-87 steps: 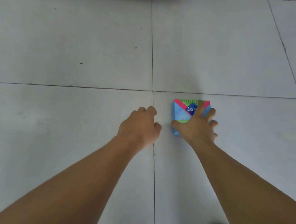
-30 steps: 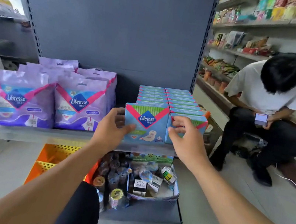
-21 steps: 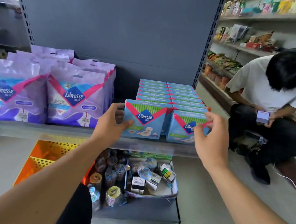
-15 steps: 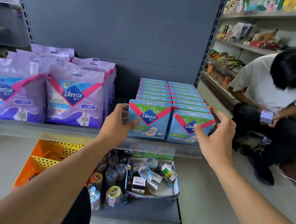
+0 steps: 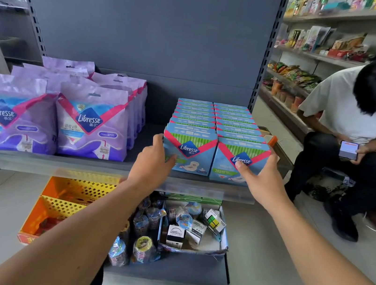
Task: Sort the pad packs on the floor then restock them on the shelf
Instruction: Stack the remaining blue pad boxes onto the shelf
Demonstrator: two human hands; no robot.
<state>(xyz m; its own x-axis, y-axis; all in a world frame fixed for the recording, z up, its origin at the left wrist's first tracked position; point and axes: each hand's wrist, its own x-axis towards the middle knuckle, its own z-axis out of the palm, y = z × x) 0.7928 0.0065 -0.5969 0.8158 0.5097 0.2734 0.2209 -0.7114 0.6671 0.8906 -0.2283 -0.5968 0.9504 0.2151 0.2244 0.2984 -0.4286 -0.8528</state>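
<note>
- Blue pad packs (image 5: 219, 122) stand in two rows, front to back, on the right part of a grey shelf (image 5: 103, 172); each box shows a pink chevron and the word Libresse.
- The left front pack (image 5: 189, 151) and the right front pack (image 5: 240, 163) stand upright, side by side and touching, at the shelf's front edge.
- The left hand (image 5: 152, 164) grips the left side of the left front pack, thumb curled onto its face and fingers round its outer edge.
- The right hand (image 5: 262, 180) grips the right front pack, thumb laid across its face near the logo and fingers wrapped round its right side.
- Purple pad bags (image 5: 50, 115), also marked Libresse, stand in rows on the left part of the same shelf, apart from the blue boxes.
- Below the shelf sit an orange and yellow basket (image 5: 67, 199) and a tray of small boxed goods (image 5: 192, 231).
- To the right, a seated person (image 5: 358, 120) in a white shirt holds a phone (image 5: 348, 150).
</note>
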